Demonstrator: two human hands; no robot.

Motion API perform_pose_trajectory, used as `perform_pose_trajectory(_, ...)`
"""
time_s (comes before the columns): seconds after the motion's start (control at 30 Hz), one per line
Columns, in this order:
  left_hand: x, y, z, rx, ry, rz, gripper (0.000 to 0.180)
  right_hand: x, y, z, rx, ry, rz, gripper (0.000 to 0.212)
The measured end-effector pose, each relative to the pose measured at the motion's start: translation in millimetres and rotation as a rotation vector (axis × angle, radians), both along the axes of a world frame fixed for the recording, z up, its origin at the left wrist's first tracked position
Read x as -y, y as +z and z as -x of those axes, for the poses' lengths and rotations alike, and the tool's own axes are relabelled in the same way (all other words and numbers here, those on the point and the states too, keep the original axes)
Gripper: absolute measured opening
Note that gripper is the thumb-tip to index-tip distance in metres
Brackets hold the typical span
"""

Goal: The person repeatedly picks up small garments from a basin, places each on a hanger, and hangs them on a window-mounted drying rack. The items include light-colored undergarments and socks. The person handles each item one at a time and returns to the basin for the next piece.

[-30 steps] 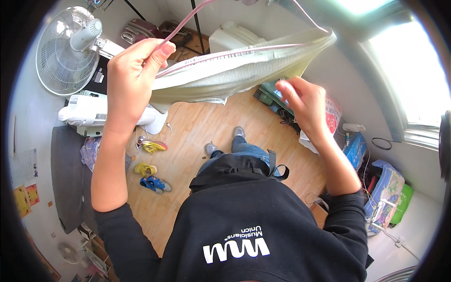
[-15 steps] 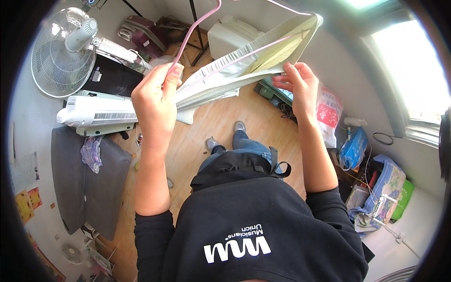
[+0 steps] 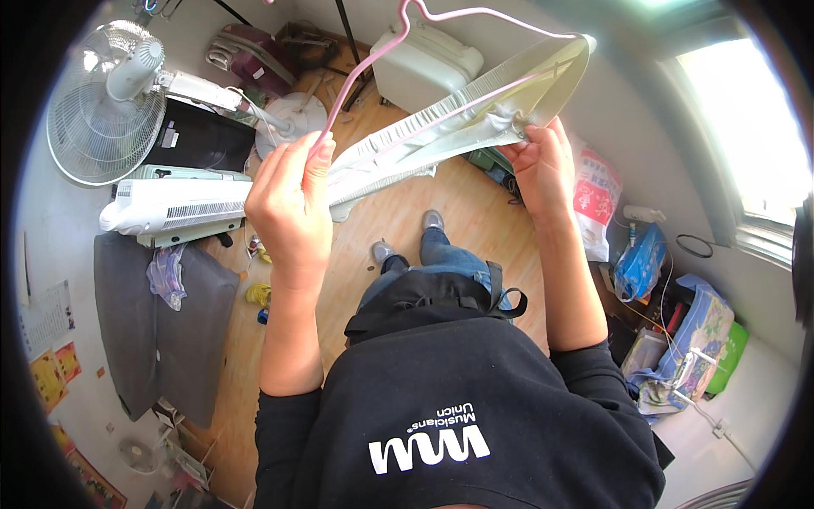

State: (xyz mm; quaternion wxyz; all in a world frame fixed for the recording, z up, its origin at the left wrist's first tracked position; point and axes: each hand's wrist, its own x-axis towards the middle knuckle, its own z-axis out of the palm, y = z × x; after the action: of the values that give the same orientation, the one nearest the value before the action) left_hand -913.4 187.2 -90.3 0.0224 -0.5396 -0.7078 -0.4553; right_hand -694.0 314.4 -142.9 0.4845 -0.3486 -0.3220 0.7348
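Note:
A pink clothes hanger (image 3: 349, 83) is held up in front of me, its thin bar running inside a pale whitish-green garment (image 3: 424, 140). The garment has a ribbed, gathered band along its opening; its full shape cannot be told. My left hand (image 3: 292, 199) is closed, thumb and fingers pinching the hanger's left arm at the garment's left end. My right hand (image 3: 545, 170) is closed on the garment's lower edge near its right end, where the cloth is crumpled. The hanger's right arm reaches the garment's upper right corner.
On the left are a white standing fan (image 3: 106, 102), a long white appliance (image 3: 178, 204) and a grey folded cushion (image 3: 165, 331). A white case (image 3: 424, 72) stands ahead on the wooden floor. Bags, including a blue one (image 3: 638, 267), line the right wall below the window.
My left hand has shifted slightly right and down. By my right fingers the cloth has become bunched, and the garment's opening looks wider. More of the hanger's upper part shows.

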Motion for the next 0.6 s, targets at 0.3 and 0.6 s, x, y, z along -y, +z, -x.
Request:
perform_pose_trajectory(0.3, -11.6, 1.1, -2.6, -0.06, 0.039, 0.065, 0.01, -17.1, -12.5, -0.1, 0.18, 0.067, 0.076, 0.02)
perform_pose_trajectory(0.6, -5.1, -2.6, 33.3, -0.056, 0.232, 0.01, 0.01, -91.0, 8.2, 22.3, 0.402, -0.025, -0.435, 0.009)
